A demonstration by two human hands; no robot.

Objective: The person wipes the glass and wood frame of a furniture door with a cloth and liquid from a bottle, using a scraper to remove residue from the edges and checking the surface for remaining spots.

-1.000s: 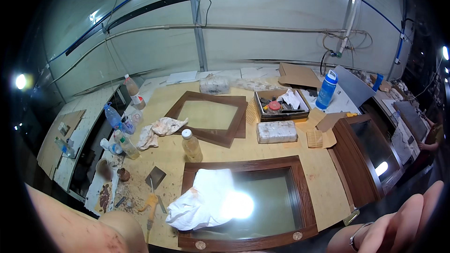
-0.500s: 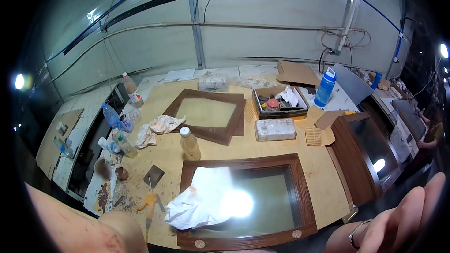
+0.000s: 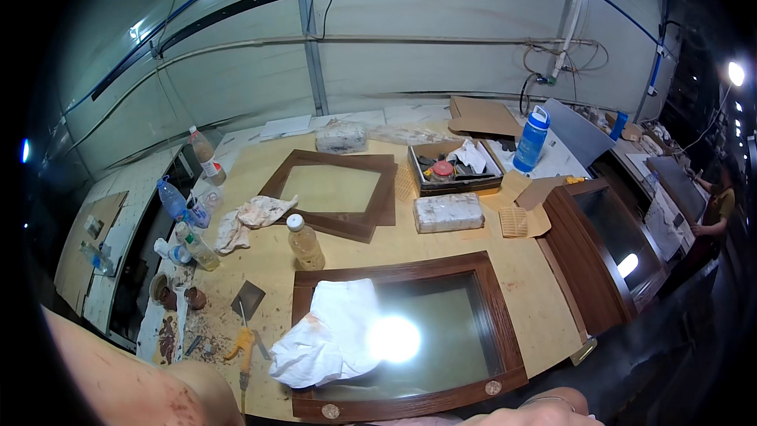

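My left arm (image 3: 134,371), smeared reddish brown, fills the lower left corner close to the camera; its fingers cannot be made out. At the bottom edge, right of centre, only a sliver of my right hand (image 3: 544,410) shows with a thin bracelet, fingers hidden. Just beyond it lies a brown wood-framed glass panel (image 3: 505,323), a lamp reflected in its glass. A crumpled white cloth (image 3: 335,335) covers its left part. Nearest my left arm are a yellow-handled air blow gun (image 3: 243,343) and a dark square sheet (image 3: 250,298). Neither hand visibly holds anything.
Behind the panel stand a capped bottle (image 3: 305,244), flat brown frames (image 3: 386,213), a stained cloth (image 3: 251,221), a wrapped block (image 3: 449,213) and a box of tools (image 3: 457,185). Bottles (image 3: 173,199) line the left edge. Another framed panel (image 3: 587,248) leans right; a person (image 3: 716,213) works beyond.
My right hand has dropped from the lower right toward the bottom edge and moved left, mostly leaving view. The whole view has shifted slightly; the cloth and panel stay in place.
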